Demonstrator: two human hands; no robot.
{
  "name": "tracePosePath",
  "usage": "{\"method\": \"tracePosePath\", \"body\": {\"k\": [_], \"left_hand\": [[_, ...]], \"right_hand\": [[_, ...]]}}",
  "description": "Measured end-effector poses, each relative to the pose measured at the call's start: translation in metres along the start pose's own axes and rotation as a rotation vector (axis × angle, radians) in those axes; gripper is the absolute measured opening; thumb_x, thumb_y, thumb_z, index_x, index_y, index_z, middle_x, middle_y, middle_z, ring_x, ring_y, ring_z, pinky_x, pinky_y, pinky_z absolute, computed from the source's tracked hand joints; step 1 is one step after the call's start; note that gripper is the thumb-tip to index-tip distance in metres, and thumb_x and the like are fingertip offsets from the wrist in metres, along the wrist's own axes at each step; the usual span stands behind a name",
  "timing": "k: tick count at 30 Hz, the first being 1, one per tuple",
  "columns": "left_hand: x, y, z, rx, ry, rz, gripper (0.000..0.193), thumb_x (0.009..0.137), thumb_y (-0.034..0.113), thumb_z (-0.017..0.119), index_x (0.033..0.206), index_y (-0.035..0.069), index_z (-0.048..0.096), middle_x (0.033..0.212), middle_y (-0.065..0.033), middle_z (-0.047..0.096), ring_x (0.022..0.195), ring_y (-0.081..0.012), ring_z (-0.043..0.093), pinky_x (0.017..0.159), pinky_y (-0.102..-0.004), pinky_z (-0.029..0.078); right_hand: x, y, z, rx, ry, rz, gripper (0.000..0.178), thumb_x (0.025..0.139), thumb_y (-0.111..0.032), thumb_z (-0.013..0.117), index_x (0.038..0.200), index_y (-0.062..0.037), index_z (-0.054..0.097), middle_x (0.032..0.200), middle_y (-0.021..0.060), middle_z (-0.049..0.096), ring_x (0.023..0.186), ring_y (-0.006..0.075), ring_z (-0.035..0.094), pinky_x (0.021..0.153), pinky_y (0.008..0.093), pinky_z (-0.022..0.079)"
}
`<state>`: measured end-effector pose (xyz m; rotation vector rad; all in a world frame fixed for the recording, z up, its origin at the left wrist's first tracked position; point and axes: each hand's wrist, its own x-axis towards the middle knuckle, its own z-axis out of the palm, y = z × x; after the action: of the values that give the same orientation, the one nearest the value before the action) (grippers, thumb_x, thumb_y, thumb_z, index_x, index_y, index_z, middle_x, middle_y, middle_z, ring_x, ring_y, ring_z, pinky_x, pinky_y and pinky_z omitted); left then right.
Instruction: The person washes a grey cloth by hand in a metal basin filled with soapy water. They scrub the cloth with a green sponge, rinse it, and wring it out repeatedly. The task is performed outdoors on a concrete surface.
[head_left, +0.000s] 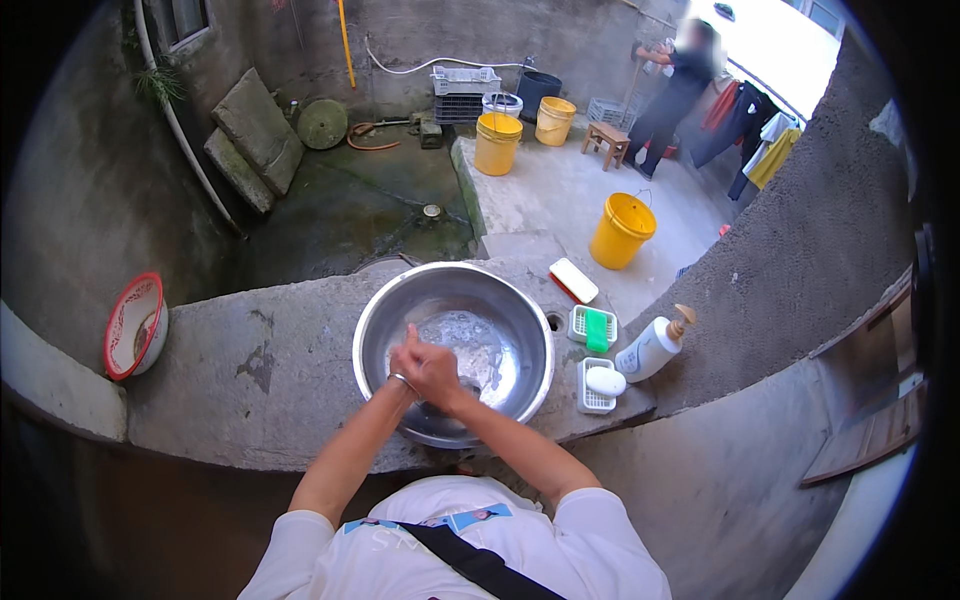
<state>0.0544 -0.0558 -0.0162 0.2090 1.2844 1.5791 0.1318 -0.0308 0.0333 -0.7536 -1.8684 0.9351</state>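
Note:
Over a wide steel basin [540, 340] my two hands are pressed together. My right hand [432, 368] is closed around my left hand [408, 352], which has a bracelet [403, 380] at its wrist. One fingertip sticks up from the left hand; its other fingers are hidden under the right. Shallow, cloudy-looking water [470, 335] lies in the basin below them. To the basin's right are a green block [596, 330] on a white soap dish [577, 322], a white soap bar [605, 381] on another dish [597, 403], and a white pump bottle [648, 350].
The basin stands on a concrete ledge [290, 370]. A red-rimmed enamel bowl [160, 335] leans at the left end. A white-and-red brush [573, 281] lies behind the dishes. Beyond are a yellow bucket [620, 235], a wooden stool [606, 142] and a standing person [675, 95] holding a pole.

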Motion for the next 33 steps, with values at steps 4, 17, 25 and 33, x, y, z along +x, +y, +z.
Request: {"method": "tracePosePath", "body": {"k": [4,17,25,33], "left_hand": [[-0.022,0.002,0.014,-0.204,-0.067,-0.162,0.034,0.089,0.035,0.046,0.104,0.005,0.054,0.1,-0.0088,0.059,0.089,-0.018,0.059,0.075,-0.0339,0.05],[-0.006,0.004,-0.006,-0.293,-0.01,-0.095,0.033,0.088,0.035,0.049,0.102,0.005,0.053,0.091,-0.0097,0.058,0.083,-0.0212,0.059,0.07,-0.0368,0.049],[0.005,0.011,-0.03,0.113,-0.048,0.04,0.042,0.089,0.045,0.046,0.08,0.006,0.056,0.073,-0.0006,0.054,0.059,-0.0098,0.046,0.055,-0.0277,0.039],[0.049,-0.026,-0.05,-0.259,-0.4,-0.038,0.037,0.088,0.044,0.047,0.078,0.011,0.059,0.065,0.003,0.052,0.057,-0.0096,0.046,0.053,-0.0263,0.038]], "right_hand": [[0.02,0.042,-0.008,-0.103,0.025,0.135,0.039,0.084,-0.032,0.05,0.059,-0.0022,0.056,0.055,0.0188,0.051,0.048,0.0316,0.052,0.047,0.039,0.039],[0.02,0.046,-0.005,0.105,-0.321,0.206,0.036,0.082,-0.036,0.057,0.074,-0.0014,0.056,0.065,0.0081,0.055,0.059,0.016,0.051,0.055,0.0306,0.04],[0.026,0.041,-0.02,0.194,-0.447,0.189,0.016,0.081,-0.016,0.059,0.086,-0.0016,0.06,0.071,0.0035,0.057,0.067,0.0087,0.05,0.061,0.0239,0.042],[-0.005,0.019,0.005,0.151,-0.252,-0.011,0.03,0.087,-0.022,0.05,0.067,-0.0001,0.056,0.059,0.0137,0.055,0.055,0.0199,0.055,0.052,0.0347,0.042]]}}
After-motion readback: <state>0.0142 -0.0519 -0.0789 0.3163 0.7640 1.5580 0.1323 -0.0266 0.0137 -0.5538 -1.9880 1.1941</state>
